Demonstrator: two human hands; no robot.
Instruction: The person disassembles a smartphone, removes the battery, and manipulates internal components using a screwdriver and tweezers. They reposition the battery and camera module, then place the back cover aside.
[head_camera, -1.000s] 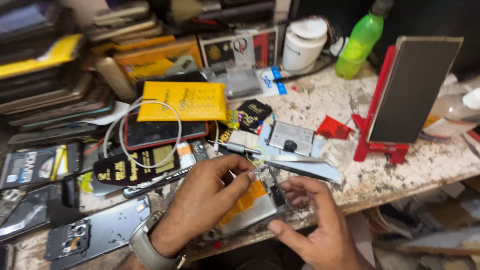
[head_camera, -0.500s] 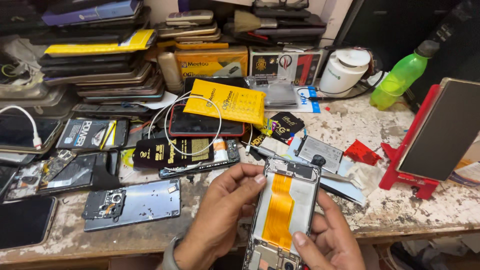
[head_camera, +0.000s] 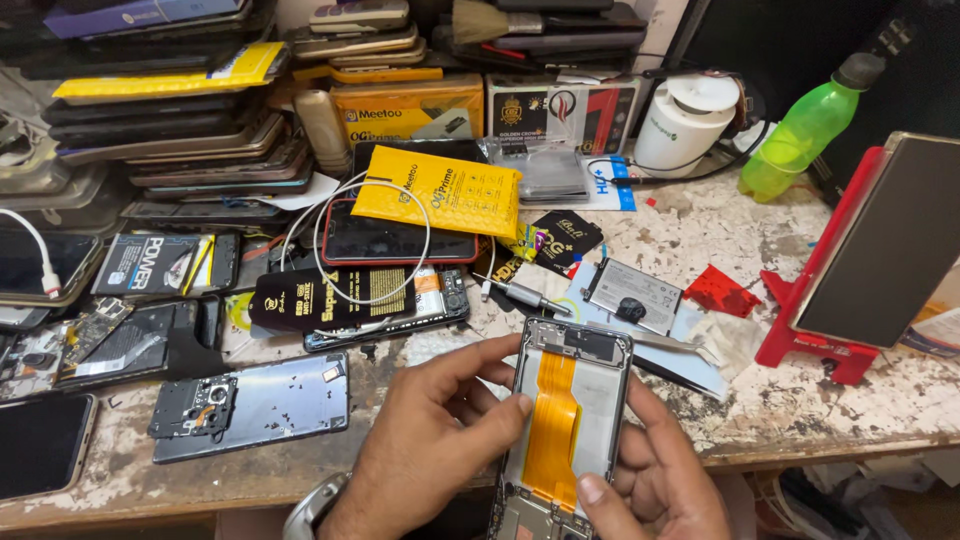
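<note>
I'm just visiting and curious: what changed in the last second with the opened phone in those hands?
Both hands, left hand and right hand, lifted the opened phone from flat at the bench edge to upright, showing its orange ribbon cable. Their grip stayed; the bench clutter looks unmoved.

Bright, even overhead light, soft shadows, sharp focus, slight edge distortion.
</note>
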